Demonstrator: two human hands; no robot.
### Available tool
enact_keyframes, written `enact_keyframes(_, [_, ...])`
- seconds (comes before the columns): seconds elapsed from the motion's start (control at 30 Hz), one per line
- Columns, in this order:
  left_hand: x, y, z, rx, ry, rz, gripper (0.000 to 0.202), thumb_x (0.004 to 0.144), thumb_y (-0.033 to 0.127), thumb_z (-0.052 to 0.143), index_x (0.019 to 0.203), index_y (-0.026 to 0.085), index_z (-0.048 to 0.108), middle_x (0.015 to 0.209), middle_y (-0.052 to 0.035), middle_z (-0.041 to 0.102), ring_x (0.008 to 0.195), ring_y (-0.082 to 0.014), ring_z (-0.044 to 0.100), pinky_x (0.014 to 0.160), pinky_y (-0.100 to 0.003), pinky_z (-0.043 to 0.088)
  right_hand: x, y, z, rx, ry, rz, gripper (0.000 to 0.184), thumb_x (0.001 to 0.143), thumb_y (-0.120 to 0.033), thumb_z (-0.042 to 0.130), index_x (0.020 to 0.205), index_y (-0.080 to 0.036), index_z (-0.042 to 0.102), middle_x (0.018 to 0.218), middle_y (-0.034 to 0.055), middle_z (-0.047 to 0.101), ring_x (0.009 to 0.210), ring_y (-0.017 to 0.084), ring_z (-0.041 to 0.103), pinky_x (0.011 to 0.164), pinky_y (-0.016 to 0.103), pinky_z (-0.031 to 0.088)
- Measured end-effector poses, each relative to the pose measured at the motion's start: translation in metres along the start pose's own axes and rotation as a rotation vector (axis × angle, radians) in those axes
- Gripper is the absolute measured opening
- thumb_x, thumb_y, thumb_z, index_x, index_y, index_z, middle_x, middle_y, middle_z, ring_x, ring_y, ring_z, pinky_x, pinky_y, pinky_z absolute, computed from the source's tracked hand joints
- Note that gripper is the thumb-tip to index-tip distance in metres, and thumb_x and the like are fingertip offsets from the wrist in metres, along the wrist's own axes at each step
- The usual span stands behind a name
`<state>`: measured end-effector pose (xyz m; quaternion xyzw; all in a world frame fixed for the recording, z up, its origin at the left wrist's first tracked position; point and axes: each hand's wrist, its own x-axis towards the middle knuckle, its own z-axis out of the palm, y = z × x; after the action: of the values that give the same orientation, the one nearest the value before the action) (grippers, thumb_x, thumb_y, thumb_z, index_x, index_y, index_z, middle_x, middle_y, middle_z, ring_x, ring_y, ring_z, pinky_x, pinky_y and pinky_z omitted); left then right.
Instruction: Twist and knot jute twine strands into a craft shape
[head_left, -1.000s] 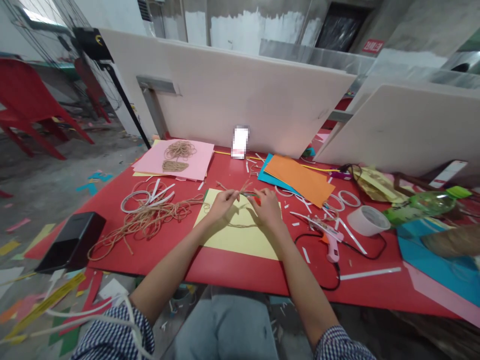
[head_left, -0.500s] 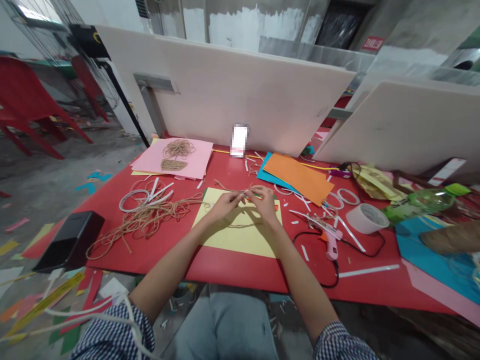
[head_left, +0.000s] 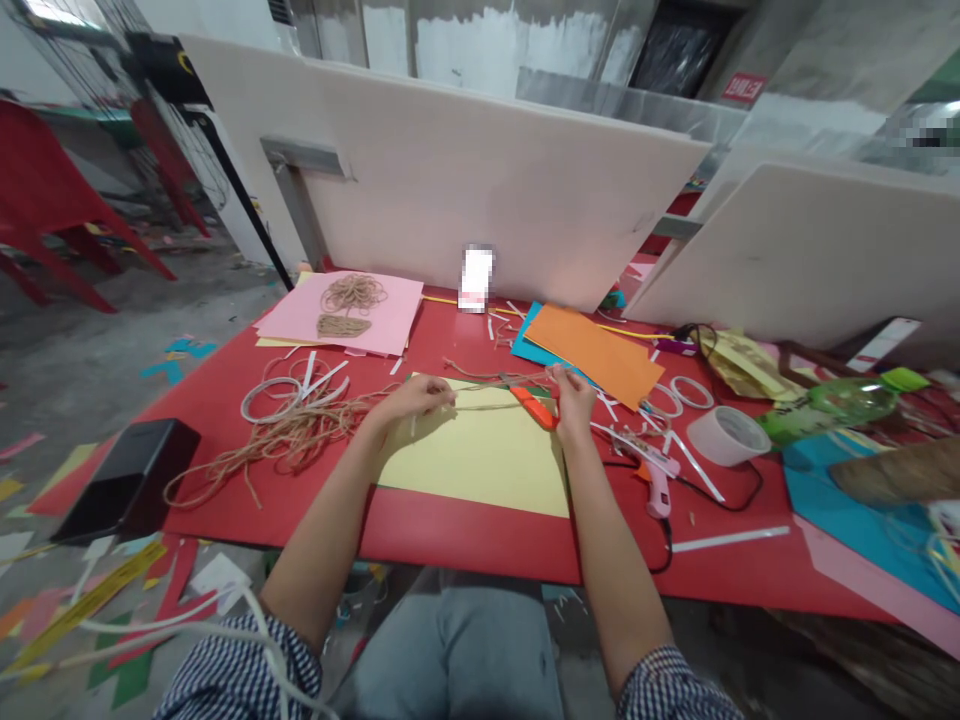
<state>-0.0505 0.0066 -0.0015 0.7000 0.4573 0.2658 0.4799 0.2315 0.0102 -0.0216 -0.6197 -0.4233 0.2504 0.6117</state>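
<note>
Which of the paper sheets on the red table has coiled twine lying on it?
The pink sheet at the back left: a twine coil and a flat twine shape lie on it, unlike the pale yellow sheet and orange sheet.

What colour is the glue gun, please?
The glue gun is pink, best seen in the head view.

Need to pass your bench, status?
Left hand and right hand holding tan jute twine across pale yellow card. Orange-handled tool lying by right hand.
</note>
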Motion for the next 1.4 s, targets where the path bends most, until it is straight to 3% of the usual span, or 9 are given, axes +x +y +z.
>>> enact_keyframes(0.2, [-0.003, -0.003, -0.019, 0.08, 0.241, 0.009, 0.046, 0.079, 0.059, 0.057, 0.065, 0.017, 0.067, 0.048, 0.0048, 0.037, 0.048, -0.01, 0.033, 0.051, -0.024, 0.023, 0.009, -0.005, -0.01, 0.294, 0.232, 0.058, 0.034, 0.07, -0.046, 0.072, 0.079, -0.013, 0.073, 0.087, 0.0073, 0.075, 0.092, 0.021, 0.067, 0.087, 0.033, 0.051])
enact_keyframes(0.43, [-0.002, -0.015, -0.023, 0.241, 0.485, -0.082, 0.04, 0.086, 0.048, 0.049, 0.065, 0.018, 0.065, 0.05, 0.002, 0.043, 0.053, -0.0145, 0.043, 0.055, -0.026, 0.028, 0.013, -0.005, -0.009, 0.376, 0.271, 0.17, 0.036, 0.072, -0.047, 0.073, 0.084, -0.014, 0.07, 0.087, 0.0051, 0.073, 0.069, 0.013, 0.064, 0.061, 0.025, 0.051])
enact_keyframes(0.63, [-0.005, -0.021, -0.025, 0.547, 0.559, -0.237, 0.039, 0.092, 0.039, 0.039, 0.077, 0.019, 0.068, 0.082, -0.0098, 0.072, 0.082, -0.024, 0.064, 0.069, -0.028, 0.04, 0.018, -0.011, -0.013, 0.493, 0.35, 0.158, 0.028, 0.077, -0.043, 0.073, 0.077, -0.017, 0.062, 0.078, -0.001, 0.067, 0.066, 0.008, 0.062, 0.061, 0.019, 0.052])
enact_keyframes(0.83, [-0.014, -0.011, -0.029, 0.697, 0.742, -0.494, 0.041, 0.095, 0.027, 0.031, 0.105, 0.012, 0.069, 0.109, -0.0226, 0.07, 0.106, -0.0339, 0.064, 0.087, -0.04, 0.046, 0.017, -0.022, -0.017, 0.655, 0.415, 0.17, 0.027, 0.077, -0.037, 0.077, 0.073, -0.017, 0.059, 0.067, -0.0062, 0.061, 0.059, 0.005, 0.057, 0.054, 0.015, 0.047])
enact_keyframes(1.0, [-0.017, 0.006, -0.022, 0.626, 0.781, -0.505, 0.037, 0.093, 0.024, 0.038, 0.115, 0.013, 0.065, 0.127, -0.024, 0.063, 0.121, -0.0402, 0.053, 0.096, -0.055, 0.043, 0.009, -0.034, -0.012, 0.656, 0.343, 0.172, 0.027, 0.075, -0.038, 0.078, 0.074, -0.017, 0.062, 0.068, -0.0053, 0.062, 0.062, 0.005, 0.059, 0.059, 0.015, 0.047])
enact_keyframes(1.17, [-0.017, 0.014, -0.022, 0.538, 0.844, -0.421, 0.047, 0.083, 0.026, 0.056, 0.129, 0.017, 0.058, 0.14, -0.021, 0.054, 0.136, -0.0411, 0.039, 0.106, -0.063, 0.034, 0.004, -0.054, -0.015, 0.549, 0.211, 0.051, 0.038, 0.07, -0.051, 0.079, 0.074, -0.017, 0.063, 0.073, -0.0031, 0.064, 0.065, 0.007, 0.061, 0.062, 0.019, 0.049])
enact_keyframes(1.3, [-0.011, 0.027, -0.018, 0.23, 0.887, 0.027, 0.04, 0.09, 0.028, 0.046, 0.125, 0.018, 0.06, 0.134, -0.0136, 0.06, 0.13, -0.0284, 0.049, 0.112, -0.046, 0.035, -0.006, -0.09, -0.013, 0.499, 0.039, -0.123, 0.042, 0.068, -0.056, 0.079, 0.076, -0.017, 0.066, 0.068, -0.0025, 0.064, 0.063, 0.009, 0.061, 0.064, 0.022, 0.051])
enact_keyframes(1.33, [-0.009, 0.033, -0.013, 0.128, 0.831, 0.184, 0.04, 0.094, 0.032, 0.04, 0.125, 0.018, 0.06, 0.133, -0.0116, 0.061, 0.128, -0.0254, 0.051, 0.111, -0.042, 0.037, -0.01, -0.099, -0.011, 0.48, -0.007, -0.164, 0.041, 0.07, -0.055, 0.078, 0.077, -0.017, 0.067, 0.069, -0.002, 0.064, 0.063, 0.009, 0.061, 0.065, 0.022, 0.052])
enact_keyframes(1.4, [-0.005, 0.044, 0.002, -0.036, 0.549, 0.36, 0.045, 0.097, 0.044, 0.038, 0.124, 0.018, 0.062, 0.129, -0.0107, 0.064, 0.126, -0.0249, 0.053, 0.109, -0.04, 0.038, -0.015, -0.116, -0.007, 0.447, -0.105, -0.219, 0.037, 0.075, -0.053, 0.075, 0.08, -0.018, 0.068, 0.072, -0.0014, 0.065, 0.067, 0.009, 0.063, 0.069, 0.023, 0.053])
